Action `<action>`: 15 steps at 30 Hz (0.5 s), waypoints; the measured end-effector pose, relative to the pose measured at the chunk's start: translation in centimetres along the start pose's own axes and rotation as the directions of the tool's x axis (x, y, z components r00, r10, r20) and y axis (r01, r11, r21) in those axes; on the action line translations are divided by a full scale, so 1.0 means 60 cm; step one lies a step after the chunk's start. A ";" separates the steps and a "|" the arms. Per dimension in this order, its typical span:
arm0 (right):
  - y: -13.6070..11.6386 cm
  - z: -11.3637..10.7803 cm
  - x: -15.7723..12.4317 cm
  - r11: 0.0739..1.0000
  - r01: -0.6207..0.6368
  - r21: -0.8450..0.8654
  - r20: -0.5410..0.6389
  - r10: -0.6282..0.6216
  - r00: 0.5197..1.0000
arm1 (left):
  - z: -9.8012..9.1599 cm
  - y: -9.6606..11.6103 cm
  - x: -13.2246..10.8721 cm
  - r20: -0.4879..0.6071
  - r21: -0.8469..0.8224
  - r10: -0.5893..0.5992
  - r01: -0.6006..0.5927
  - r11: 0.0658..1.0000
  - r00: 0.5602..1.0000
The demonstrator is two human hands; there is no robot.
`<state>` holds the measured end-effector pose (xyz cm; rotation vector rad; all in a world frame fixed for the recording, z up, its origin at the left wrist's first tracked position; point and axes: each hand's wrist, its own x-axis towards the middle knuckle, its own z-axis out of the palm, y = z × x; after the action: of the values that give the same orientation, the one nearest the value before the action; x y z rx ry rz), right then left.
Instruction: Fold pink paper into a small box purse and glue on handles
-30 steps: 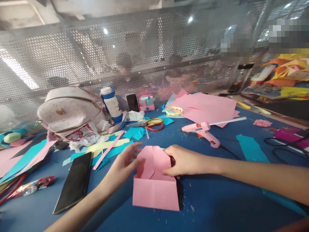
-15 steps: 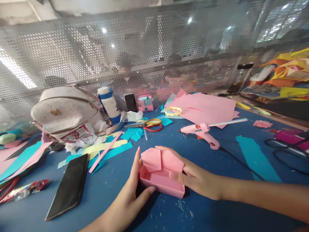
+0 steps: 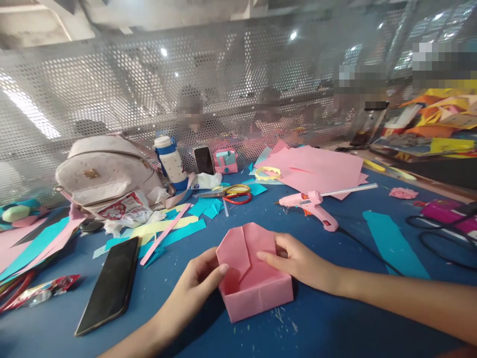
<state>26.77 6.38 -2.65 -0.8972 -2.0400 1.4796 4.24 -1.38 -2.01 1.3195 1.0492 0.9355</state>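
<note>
Head view is showing the left hand [image 3: 199, 278] curling its fingers around one side of the pink paper box [image 3: 263, 297], which is sitting between both hands, and the right hand [image 3: 300, 258] pinching its back flap, maybe keeping it steady.

Head-worn view, facing forward and down, hands [image 3: 306, 261] close
</note>
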 end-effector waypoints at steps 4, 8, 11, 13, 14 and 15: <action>-0.012 0.003 0.001 1.000 0.013 0.009 0.048 -0.013 0.999 | -0.004 0.007 0.007 0.097 0.043 -0.136 0.132 0.990 0.986; -0.020 0.010 -0.005 0.997 0.047 -0.061 0.111 -0.040 0.993 | -0.009 -0.001 0.008 0.113 0.140 -0.277 0.260 0.955 0.954; -0.019 0.010 -0.007 0.974 0.106 -0.201 0.111 -0.085 0.990 | -0.012 -0.001 0.009 0.072 0.273 -0.290 0.261 0.926 0.954; -0.017 0.008 -0.006 0.954 0.155 -0.256 0.131 -0.125 0.984 | -0.014 0.002 0.010 0.063 0.328 -0.291 0.255 0.910 0.955; -0.016 0.007 -0.005 0.949 0.172 -0.263 0.153 -0.135 0.979 | -0.015 0.004 0.009 0.066 0.346 -0.289 0.249 0.904 0.955; -0.014 0.006 -0.004 0.947 0.181 -0.264 0.177 -0.137 0.975 | -0.015 0.005 0.009 0.067 0.368 -0.279 0.237 0.899 0.958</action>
<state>26.49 5.78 -1.94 -0.7154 -2.4192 1.2289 3.57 -0.62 -1.70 1.4653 1.3066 0.4720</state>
